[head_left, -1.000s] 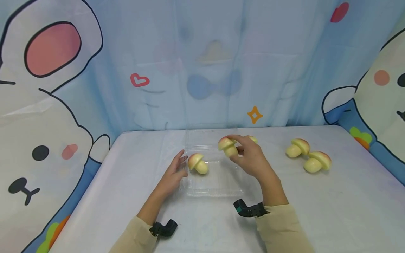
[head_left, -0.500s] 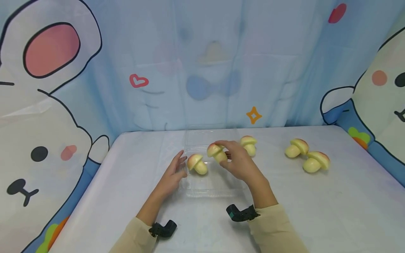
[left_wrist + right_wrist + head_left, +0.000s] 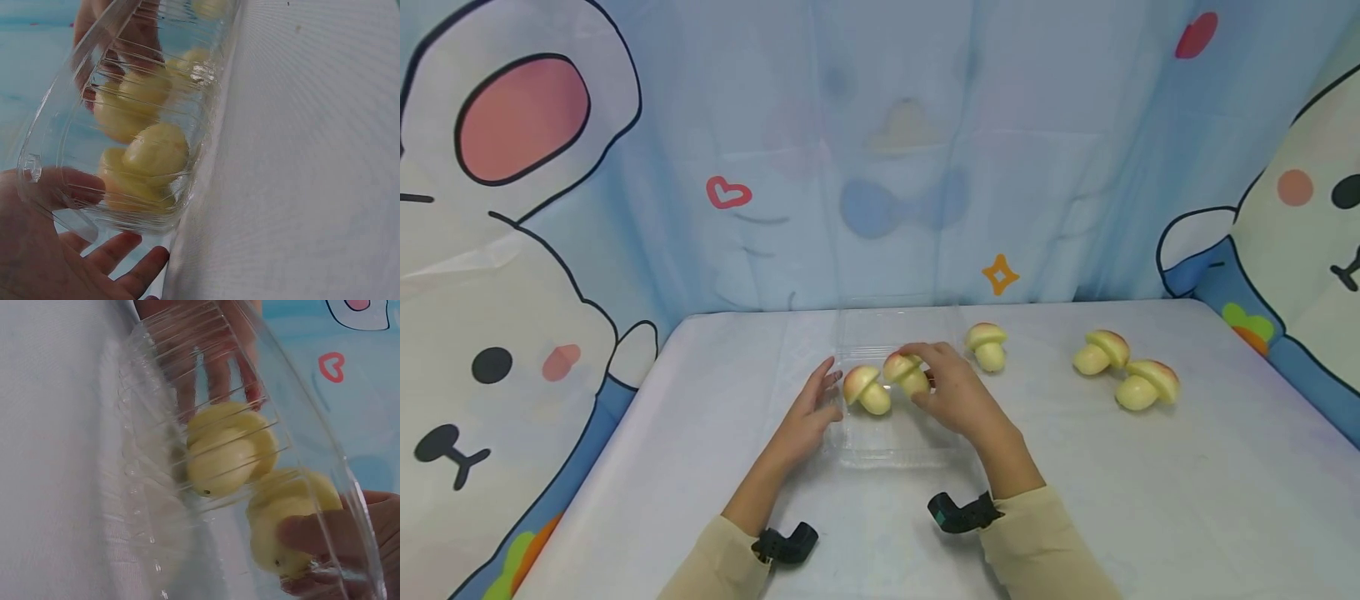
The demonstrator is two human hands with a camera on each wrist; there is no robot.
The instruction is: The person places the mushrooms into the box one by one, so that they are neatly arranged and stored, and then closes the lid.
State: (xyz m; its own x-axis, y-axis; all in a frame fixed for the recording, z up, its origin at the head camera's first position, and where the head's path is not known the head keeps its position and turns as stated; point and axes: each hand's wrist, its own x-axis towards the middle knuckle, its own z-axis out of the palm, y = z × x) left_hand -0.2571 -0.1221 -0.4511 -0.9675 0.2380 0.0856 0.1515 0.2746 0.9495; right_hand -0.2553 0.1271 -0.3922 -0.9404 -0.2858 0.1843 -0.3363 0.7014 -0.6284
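Observation:
In the head view my right hand (image 3: 951,392) pinches a yellow toy mushroom (image 3: 904,373) with a reddish cap, over the clear plastic box (image 3: 902,457). Just left of it, a second toy mushroom (image 3: 867,390) lies tilted in the box. My left hand (image 3: 805,417) stays at the box's left side, fingers spread and fairly straight. Through the plastic in the right wrist view, my right thumb (image 3: 325,534) presses on the held mushroom's stem. The left wrist view shows my left thumb (image 3: 81,185) through the box wall, with the other fingers outside; their exact contact is unclear.
Another toy mushroom (image 3: 987,347) stands on the white table (image 3: 1150,500) just right of the box. Farther right lie two more, a rear mushroom (image 3: 1102,352) and a front mushroom (image 3: 1147,384). The box's clear lid (image 3: 895,321) stands open at the back. A printed curtain (image 3: 775,125) hangs behind.
My right hand has carried its toy mushroom left and down, close beside the one in the box. The mushroom right of the box has come into full view. My left hand has hardly moved.

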